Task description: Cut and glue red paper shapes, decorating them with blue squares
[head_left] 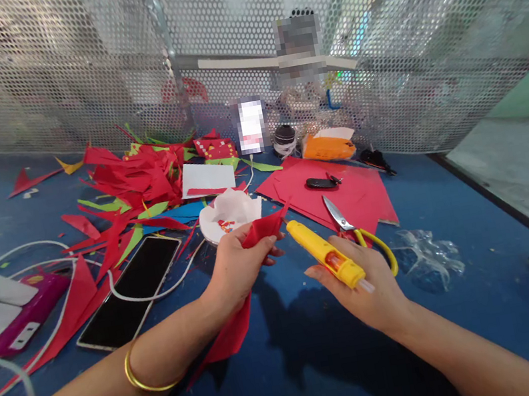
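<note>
Near the middle, my left hand [242, 259] pinches a folded piece of red felt [239, 331] whose lower part hangs below the palm. To its right, my right hand [364, 282] is wrapped round a yellow glue gun [324, 252], its nozzle pointing up and left at the felt's edge. A clear stick pokes out of the gun's rear end. Just behind my left hand stands a white scalloped bowl [230, 207] with small red bits in it. Scissors [341, 215] with yellow and red handles lie beyond my right hand, partly hidden by it.
Red sheets [354, 189] bear a black cutter [323, 182]. Red and green scraps [139, 175] pile up at the back left. A dark phone [131, 291] and white cables lie left, beside a magenta box [25, 312]. Clear plastic [431, 258] lies right; a perforated metal screen [225, 22] stands behind.
</note>
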`<action>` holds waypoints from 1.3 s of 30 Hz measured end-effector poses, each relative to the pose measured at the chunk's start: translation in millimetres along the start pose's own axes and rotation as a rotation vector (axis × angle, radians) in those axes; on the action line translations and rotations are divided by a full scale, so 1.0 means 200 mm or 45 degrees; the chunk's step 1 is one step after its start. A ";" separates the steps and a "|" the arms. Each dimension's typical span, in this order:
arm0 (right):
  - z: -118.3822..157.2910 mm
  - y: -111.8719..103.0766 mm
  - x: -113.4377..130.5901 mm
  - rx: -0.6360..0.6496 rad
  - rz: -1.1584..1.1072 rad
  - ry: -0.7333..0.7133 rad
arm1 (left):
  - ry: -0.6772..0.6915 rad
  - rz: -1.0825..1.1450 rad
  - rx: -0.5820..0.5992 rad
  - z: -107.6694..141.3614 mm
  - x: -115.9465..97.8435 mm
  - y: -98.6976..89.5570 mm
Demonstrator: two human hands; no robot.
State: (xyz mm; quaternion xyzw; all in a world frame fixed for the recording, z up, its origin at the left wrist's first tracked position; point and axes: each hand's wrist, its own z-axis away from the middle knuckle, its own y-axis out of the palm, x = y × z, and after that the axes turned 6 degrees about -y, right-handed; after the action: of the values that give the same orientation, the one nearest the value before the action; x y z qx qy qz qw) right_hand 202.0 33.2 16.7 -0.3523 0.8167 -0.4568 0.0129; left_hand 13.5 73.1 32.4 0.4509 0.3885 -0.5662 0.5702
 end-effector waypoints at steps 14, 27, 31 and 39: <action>-0.01 0.00 0.00 -0.055 0.026 -0.032 | -0.002 -0.001 -0.012 -0.01 0.00 0.00; -0.01 0.00 0.00 -0.053 0.064 -0.046 | -0.013 0.012 -0.022 -0.01 0.00 0.01; -0.01 0.00 0.00 -0.036 0.038 -0.022 | -0.008 -0.003 -0.016 -0.01 0.00 0.00; -0.01 0.00 -0.01 -0.085 0.059 -0.037 | -0.005 0.002 0.000 -0.01 0.01 0.00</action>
State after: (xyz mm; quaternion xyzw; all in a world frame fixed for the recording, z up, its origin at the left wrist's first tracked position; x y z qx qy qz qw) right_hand 202.2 35.2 17.7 -0.3402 0.8391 -0.4239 0.0235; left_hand 13.3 73.6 30.6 0.4500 0.3871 -0.5665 0.5716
